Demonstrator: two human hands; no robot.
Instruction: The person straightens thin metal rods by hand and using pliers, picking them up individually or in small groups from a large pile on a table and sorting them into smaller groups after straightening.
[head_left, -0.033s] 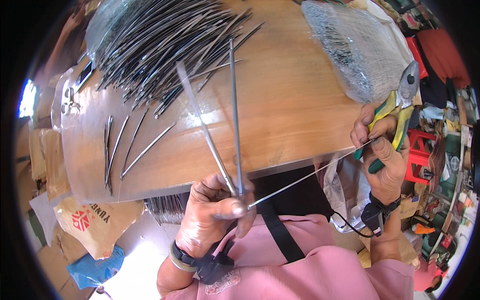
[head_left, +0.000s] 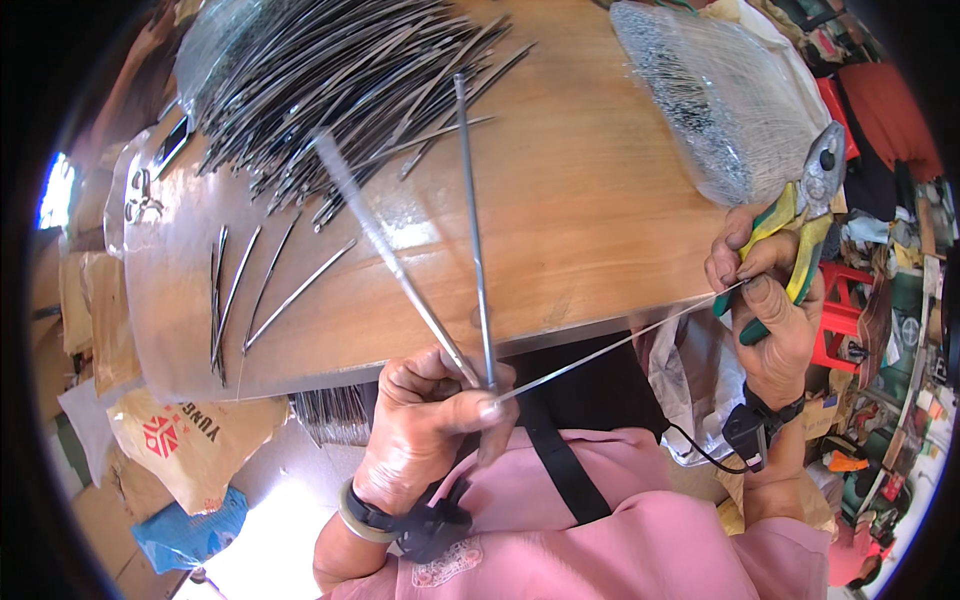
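Note:
My left hand (head_left: 430,415) is closed, pinching thin metal rods between thumb and fingers. A dark grey rod (head_left: 474,210) rises almost straight up from the pinch. Beside it a lighter rod (head_left: 400,270) leans left, its far end smeared by motion. From the same fingers a thin pale rod (head_left: 620,343) runs to my right hand (head_left: 780,335), whose thumb and fingertip pinch its end. Tucked in that right hand are pliers (head_left: 822,170) with yellow and green handles, jaws pointing up and away. The fingers hide how the rods meet.
A large heap of dark metal rods (head_left: 320,90) covers the table's far left. Several loose rods (head_left: 285,300) lie nearer. A plastic-wrapped bundle of thin wires (head_left: 700,110) sits far right. Beyond the wooden table (head_left: 570,240), a red stool (head_left: 845,310) stands at right.
The far end of the lighter rod in my left hand has swung left. Both hands keep their grips and have barely moved.

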